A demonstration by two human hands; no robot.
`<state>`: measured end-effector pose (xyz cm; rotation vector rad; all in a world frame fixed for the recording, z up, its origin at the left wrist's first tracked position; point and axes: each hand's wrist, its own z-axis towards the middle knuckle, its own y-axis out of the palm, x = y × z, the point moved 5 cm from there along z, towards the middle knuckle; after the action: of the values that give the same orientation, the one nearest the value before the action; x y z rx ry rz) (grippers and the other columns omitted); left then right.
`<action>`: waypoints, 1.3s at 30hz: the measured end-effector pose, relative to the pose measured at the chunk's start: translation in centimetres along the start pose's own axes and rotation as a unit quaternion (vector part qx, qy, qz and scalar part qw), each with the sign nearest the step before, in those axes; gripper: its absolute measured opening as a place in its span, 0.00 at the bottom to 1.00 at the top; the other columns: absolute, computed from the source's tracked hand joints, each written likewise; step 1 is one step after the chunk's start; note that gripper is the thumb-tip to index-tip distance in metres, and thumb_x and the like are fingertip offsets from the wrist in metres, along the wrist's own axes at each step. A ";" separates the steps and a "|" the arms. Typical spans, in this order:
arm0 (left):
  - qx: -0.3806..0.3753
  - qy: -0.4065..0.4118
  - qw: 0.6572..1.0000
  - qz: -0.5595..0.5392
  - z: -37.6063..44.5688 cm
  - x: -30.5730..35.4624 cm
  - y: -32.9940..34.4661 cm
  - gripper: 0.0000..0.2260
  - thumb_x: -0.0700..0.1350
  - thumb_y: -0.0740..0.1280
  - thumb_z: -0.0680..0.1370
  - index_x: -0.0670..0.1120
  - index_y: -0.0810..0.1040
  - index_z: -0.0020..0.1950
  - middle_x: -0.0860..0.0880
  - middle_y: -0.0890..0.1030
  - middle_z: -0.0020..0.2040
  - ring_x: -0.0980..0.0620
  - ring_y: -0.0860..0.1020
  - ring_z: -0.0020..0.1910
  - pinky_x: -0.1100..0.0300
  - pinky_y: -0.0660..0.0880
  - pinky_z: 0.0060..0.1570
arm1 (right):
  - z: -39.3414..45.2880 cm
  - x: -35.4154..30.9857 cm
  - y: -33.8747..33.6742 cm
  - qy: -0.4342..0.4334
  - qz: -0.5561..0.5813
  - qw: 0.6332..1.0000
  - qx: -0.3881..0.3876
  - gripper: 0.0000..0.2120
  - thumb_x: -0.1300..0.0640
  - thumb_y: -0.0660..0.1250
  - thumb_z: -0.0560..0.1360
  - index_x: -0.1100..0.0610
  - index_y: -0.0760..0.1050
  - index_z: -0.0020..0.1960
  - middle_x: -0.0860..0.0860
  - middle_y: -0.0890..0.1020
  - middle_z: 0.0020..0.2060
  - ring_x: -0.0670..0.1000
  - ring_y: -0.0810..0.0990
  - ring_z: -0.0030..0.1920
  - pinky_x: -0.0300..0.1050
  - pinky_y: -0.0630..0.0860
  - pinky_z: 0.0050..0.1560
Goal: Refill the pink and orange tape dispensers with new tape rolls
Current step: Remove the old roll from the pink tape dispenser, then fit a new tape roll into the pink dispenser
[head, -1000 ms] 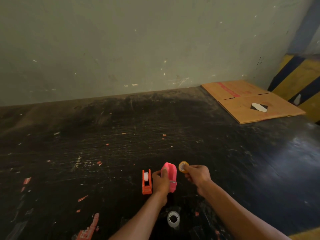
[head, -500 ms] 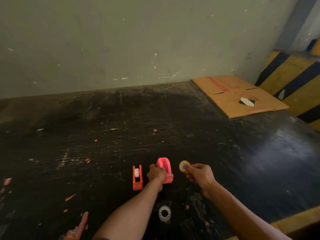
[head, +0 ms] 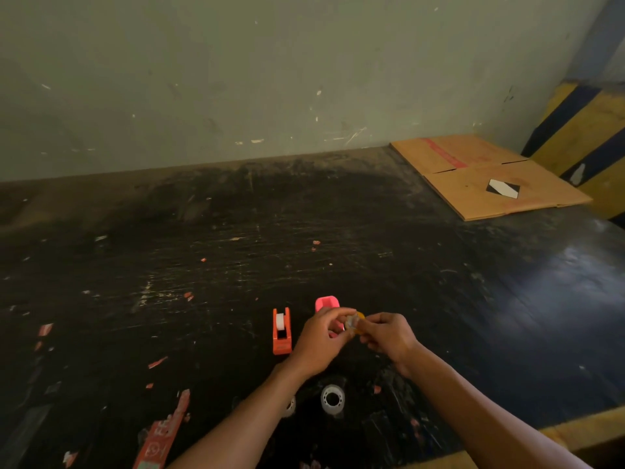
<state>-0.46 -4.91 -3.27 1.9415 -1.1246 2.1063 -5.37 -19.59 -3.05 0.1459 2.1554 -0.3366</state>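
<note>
The orange tape dispenser [head: 281, 331] stands on the black table with a white roll in it. Right of it the pink tape dispenser [head: 326, 303] rests on the table, its near half hidden behind my hands. My right hand [head: 389, 336] pinches a small yellow-cored tape roll [head: 355, 322]. My left hand [head: 321, 340] has its fingertips on the same roll, just above the pink dispenser. A clear tape roll [head: 332, 398] lies flat near the front edge, between my forearms. Another roll [head: 290, 406] peeks out from behind my left forearm.
A flattened cardboard box [head: 487, 176] lies at the back right by the wall. Yellow and dark striped barriers [head: 581, 130] stand at the far right. Red tape scraps [head: 162, 431] are stuck on the scratched table [head: 203, 265] at the front left. A yellow edge [head: 581, 431] runs along the near right.
My left hand has let go of the pink dispenser, which now stands on the table, and has moved right to meet my right hand at the small tape roll.
</note>
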 end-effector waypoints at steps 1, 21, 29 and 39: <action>0.009 -0.003 1.000 0.007 -0.2 -0.1 -0.4 0.17 0.41 0.70 0.79 0.52 0.78 0.67 0.54 0.77 0.61 0.59 0.78 0.57 0.67 0.76 0.55 | 0.0 0.0 0.3 0.001 -0.006 1.000 -0.009 0.07 0.58 0.71 0.78 0.61 0.82 0.52 0.55 0.83 0.39 0.48 0.79 0.37 0.40 0.77 0.38; 0.092 -0.098 0.990 -0.045 -5.4 -3.7 -2.8 0.09 0.42 0.71 0.78 0.53 0.80 0.56 0.54 0.81 0.50 0.58 0.80 0.51 0.66 0.78 0.48 | -0.7 5.8 -1.2 -0.125 -0.498 0.857 0.026 0.17 0.47 0.68 0.78 0.51 0.76 0.64 0.51 0.76 0.63 0.52 0.75 0.64 0.50 0.75 0.65; 0.096 -0.136 0.985 -0.038 -6.3 -4.9 -3.0 0.10 0.43 0.71 0.79 0.52 0.79 0.59 0.54 0.80 0.52 0.59 0.80 0.52 0.67 0.75 0.47 | -1.9 4.5 2.2 -0.291 -0.499 0.812 -0.084 0.15 0.54 0.63 0.81 0.45 0.72 0.67 0.47 0.73 0.63 0.46 0.73 0.63 0.45 0.75 0.65; 0.101 -0.163 0.980 -0.044 -7.5 -5.7 -3.6 0.10 0.43 0.71 0.79 0.52 0.79 0.60 0.54 0.80 0.51 0.57 0.80 0.52 0.65 0.76 0.50 | -2.1 6.4 5.4 -0.294 -0.543 0.762 -0.194 0.10 0.50 0.67 0.79 0.48 0.77 0.60 0.47 0.70 0.66 0.47 0.70 0.65 0.47 0.72 0.68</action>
<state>-3.75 4.14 -6.25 2.4513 -0.8730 1.9737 -9.42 -13.95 -8.18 -1.3267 1.4015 -0.4774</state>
